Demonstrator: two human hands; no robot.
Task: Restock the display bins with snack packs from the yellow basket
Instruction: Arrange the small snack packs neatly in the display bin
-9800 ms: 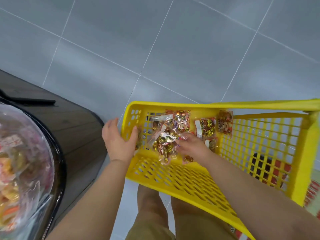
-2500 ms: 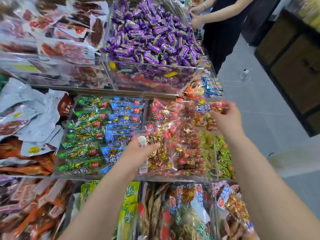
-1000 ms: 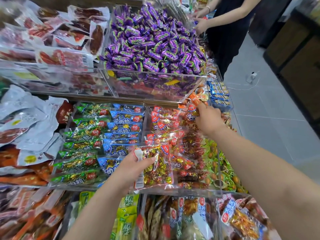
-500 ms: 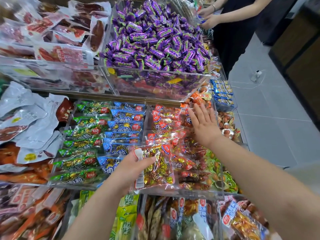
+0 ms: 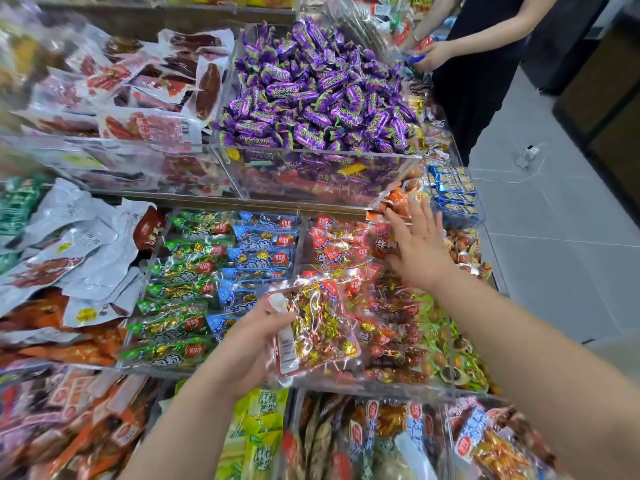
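Fingers [image 5: 420,220] spread on right hand [image 5: 415,249], flat over red packs [image 5: 341,242] at centre right. Left hand [image 5: 247,344] pinches 1 snack pack [image 5: 317,327], lower centre. Best to clear a gap first, then lay it flat.

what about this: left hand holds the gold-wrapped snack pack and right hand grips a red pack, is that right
Not quite. The left hand does hold the gold-wrapped snack pack, but the right hand grips nothing: the head view shows it open, fingers spread, over the red packs.

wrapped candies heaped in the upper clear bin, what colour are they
The wrapped candies are purple with green lettering; head view shows them best.
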